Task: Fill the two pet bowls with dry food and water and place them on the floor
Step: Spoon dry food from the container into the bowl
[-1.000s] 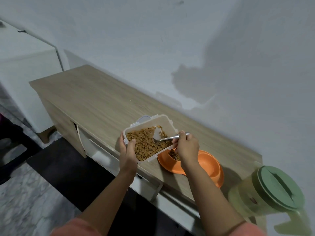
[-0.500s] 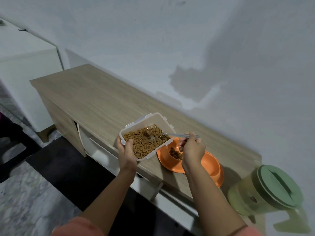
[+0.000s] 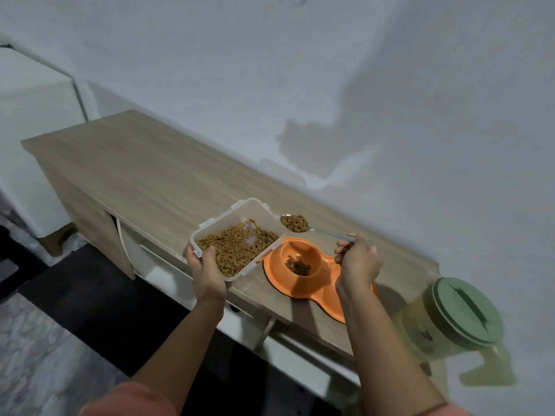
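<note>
An orange double pet bowl (image 3: 277, 273) lies on the wooden cabinet top (image 3: 144, 172); its left cup holds a little brown kibble (image 3: 298, 266). My left hand (image 3: 207, 273) grips the near corner of a clear plastic container (image 3: 258, 210) of kibble, held just left of the bowl. My right hand (image 3: 357, 262) pinches the handle of a metal spoon (image 3: 295, 223). The spoon's bowl is heaped with kibble and hovers beyond the container's right corner, above the far side of the orange bowl. My right forearm hides the bowl's right cup.
A yellow-green pitcher with a green lid (image 3: 464, 313) stands at the cabinet's right end. The white wall (image 3: 360, 85) runs close behind the cabinet. A white appliance (image 3: 33, 115) stands at the left. A dark mat (image 3: 90, 295) and marbled floor lie below.
The spoon has come out of the container loaded with kibble and moved right, over the orange bowl. The container has shifted slightly left, uncovering the bowl's left cup.
</note>
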### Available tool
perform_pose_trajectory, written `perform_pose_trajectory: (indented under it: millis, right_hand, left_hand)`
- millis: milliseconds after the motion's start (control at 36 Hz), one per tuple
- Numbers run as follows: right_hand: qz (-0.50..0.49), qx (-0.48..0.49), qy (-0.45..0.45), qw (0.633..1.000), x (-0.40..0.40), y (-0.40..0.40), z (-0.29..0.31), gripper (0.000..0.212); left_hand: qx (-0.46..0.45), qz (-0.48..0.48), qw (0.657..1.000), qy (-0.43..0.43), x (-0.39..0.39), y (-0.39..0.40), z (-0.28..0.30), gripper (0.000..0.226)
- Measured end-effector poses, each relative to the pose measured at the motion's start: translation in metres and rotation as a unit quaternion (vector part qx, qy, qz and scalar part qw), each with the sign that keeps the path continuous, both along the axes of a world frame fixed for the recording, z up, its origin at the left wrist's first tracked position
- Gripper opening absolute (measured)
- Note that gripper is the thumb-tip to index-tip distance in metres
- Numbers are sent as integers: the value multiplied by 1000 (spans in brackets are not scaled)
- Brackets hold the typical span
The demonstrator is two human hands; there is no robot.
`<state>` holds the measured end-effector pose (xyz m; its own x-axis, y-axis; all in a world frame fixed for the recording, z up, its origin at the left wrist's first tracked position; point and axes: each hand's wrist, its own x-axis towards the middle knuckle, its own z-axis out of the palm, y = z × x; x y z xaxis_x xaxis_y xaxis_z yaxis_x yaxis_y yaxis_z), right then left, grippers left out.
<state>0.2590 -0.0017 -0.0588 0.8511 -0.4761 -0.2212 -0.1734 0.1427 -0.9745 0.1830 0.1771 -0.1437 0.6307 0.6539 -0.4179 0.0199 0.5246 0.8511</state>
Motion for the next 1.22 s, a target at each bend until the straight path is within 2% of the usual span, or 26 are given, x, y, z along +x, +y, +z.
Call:
perform_pose_trajectory:
  millis: [83, 139, 250, 333, 417, 500, 611, 722, 806, 861, 945, 1028, 1139, 1223]
  right_hand:
    - [-18, -58, 1, 998, -3, -8, -5, 31]
    - [-13, -139, -13, 990, -4, -12, -12, 33]
    - [97, -317, -98, 938, -9, -16, -34, 24]
    - [132, -369, -162, 906, -11, -13, -40, 22]
    - [90, -361, -216, 903, -14, -6, -30, 34]
    - [54, -326, -246, 911, -16, 0, -14, 26]
    - [99, -280, -252, 921, -18, 14, -2, 25]
    - [180, -298, -215, 913, -15, 27, -7, 24]
    - [202, -328, -200, 901, -12, 34, -16, 22]
    - [200, -324, -177, 908, -11, 36, -18, 23]
    - [200, -273, -102, 936, -10, 39, -24, 28]
    - [215, -240, -39, 946, -14, 44, -25, 32]
    - [252, -161, 8, 954, -21, 50, -22, 29]
    - [222, -138, 19, 965, -23, 49, -24, 31]
  left_hand:
    - [9, 2, 1000, 2, 0, -1, -2, 55]
    - [12, -1, 1000, 1, 1, -1, -4, 55]
    - [26, -8, 1000, 8, 1, -2, -4, 55]
    - [31, -10, 999, 8, 2, -2, -4, 54]
    - [35, -12, 999, 9, 1, 0, -4, 55]
    - [38, -9, 999, -14, -1, -1, -5, 56]
    - [51, -12, 998, -43, -6, -1, -2, 56]
    - [59, -30, 996, -56, -12, 0, 1, 56]
    - [72, -44, 994, -66, -16, 0, 1, 57]
    - [90, -56, 992, -73, -18, 0, 3, 56]
    - [86, -59, 991, -81, -21, 1, 2, 55]
    - [75, -66, 992, -74, -23, 1, -2, 56]
    - [69, -83, 991, -80, -25, -3, -4, 53]
    - [72, -93, 989, -88, -25, -2, -4, 52]
